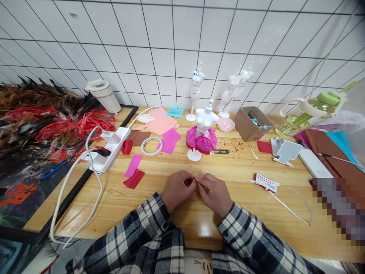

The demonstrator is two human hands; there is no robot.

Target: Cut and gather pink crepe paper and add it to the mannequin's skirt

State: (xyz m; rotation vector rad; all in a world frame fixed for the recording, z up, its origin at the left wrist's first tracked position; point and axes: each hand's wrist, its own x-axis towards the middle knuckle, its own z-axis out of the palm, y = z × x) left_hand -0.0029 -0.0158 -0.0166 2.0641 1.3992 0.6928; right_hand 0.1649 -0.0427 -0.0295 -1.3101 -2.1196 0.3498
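Over the front of the wooden table (119,213), my left hand (179,190) and my right hand (215,193) meet fingertip to fingertip. Both are pinched closed around something tiny that looks reddish, too small to name. Just beyond them stands a small white mannequin (205,121) wearing a magenta paper skirt (201,140) with a red edge. Black thread snips (221,151) lie at its right. To the left are a magenta paper strip (133,165), a red paper strip (134,179) and a white ring of tape (151,146).
Along the tiled wall stand more bare mannequins (195,91), a pink dish (226,124) and a cardboard box (252,123). A power strip (111,150) with looping cables sits left, beside feathers (37,102). At right are a bottle (310,114), a phone stand (288,151) and a small labelled packet (266,182).
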